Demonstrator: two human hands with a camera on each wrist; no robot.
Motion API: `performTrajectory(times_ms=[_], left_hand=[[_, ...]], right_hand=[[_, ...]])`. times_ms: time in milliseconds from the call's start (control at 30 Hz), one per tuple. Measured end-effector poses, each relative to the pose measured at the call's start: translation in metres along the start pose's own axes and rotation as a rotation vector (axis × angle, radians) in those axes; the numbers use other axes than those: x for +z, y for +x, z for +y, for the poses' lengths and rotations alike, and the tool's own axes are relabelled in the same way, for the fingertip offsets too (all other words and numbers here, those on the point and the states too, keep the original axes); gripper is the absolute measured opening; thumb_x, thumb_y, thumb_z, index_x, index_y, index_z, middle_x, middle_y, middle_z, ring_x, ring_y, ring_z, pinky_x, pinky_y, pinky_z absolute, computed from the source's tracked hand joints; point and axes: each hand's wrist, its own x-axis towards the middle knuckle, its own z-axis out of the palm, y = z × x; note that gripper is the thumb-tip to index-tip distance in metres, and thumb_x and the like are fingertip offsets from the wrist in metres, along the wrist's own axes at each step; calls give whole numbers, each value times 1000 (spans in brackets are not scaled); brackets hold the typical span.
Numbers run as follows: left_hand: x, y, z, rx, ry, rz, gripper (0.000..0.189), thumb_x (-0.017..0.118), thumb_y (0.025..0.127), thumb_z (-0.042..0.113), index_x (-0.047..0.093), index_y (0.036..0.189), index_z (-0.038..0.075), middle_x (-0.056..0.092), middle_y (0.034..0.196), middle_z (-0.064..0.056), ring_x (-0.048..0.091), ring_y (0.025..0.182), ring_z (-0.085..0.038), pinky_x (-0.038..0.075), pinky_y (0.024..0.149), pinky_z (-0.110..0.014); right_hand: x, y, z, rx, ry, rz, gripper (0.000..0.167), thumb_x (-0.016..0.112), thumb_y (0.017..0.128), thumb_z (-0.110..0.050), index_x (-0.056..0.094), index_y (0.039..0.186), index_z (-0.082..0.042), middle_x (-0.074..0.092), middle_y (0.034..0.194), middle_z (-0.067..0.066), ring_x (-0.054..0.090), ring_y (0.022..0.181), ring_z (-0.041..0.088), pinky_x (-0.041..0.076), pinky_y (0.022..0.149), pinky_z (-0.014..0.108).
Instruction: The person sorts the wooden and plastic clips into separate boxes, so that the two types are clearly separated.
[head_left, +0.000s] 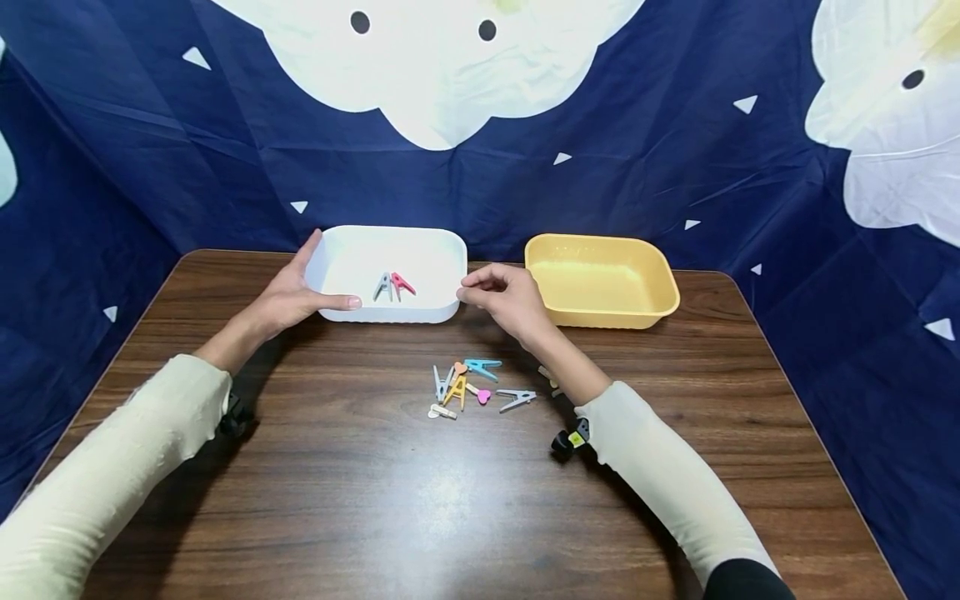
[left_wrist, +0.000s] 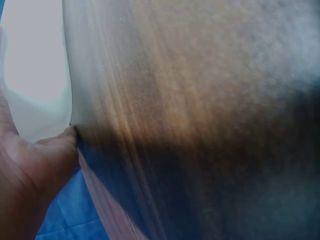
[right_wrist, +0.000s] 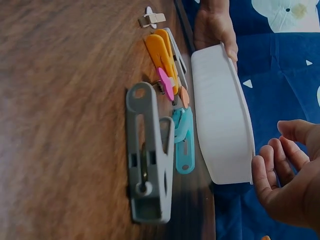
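My left hand (head_left: 288,292) grips the left end of a white plastic tub (head_left: 390,313), thumb along the front wall and fingers around the left side. In the left wrist view the thumb (left_wrist: 57,142) lies against the tub's edge. At the tub's right end is my right hand (head_left: 506,300), fingers loosely bent, fingertips right at the rim, nothing visible between them. Inside the tub lie a grey-blue clothespin (head_left: 383,286) and a red clothespin (head_left: 401,284). In front is a loose pile with a yellow clothespin (head_left: 456,390), a blue clothespin (head_left: 482,366) and a grey clothespin (head_left: 516,399).
A yellow tub (head_left: 607,318) stands at the back right, just beyond my right hand. Small wooden pegs with pink heart (head_left: 483,397) and white (head_left: 435,412) ends lie in the pile. Another small peg is partly hidden by my right forearm. A blue curtain (head_left: 450,192) hangs behind the table.
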Motion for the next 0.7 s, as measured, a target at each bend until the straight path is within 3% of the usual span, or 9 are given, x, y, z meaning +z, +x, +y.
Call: performTrajectory(times_ms=[700], left_hand=[[-1,1,0,18,9,5,149,100,88,32,-17,180,30,-12,191,-4,-8,178,-33,2,144,-62]], right_hand=[[-30,-38,18,59,-48,-56,20,91,95,-16,85,111,-5,82,99,3,68,85,11,56,77,23]])
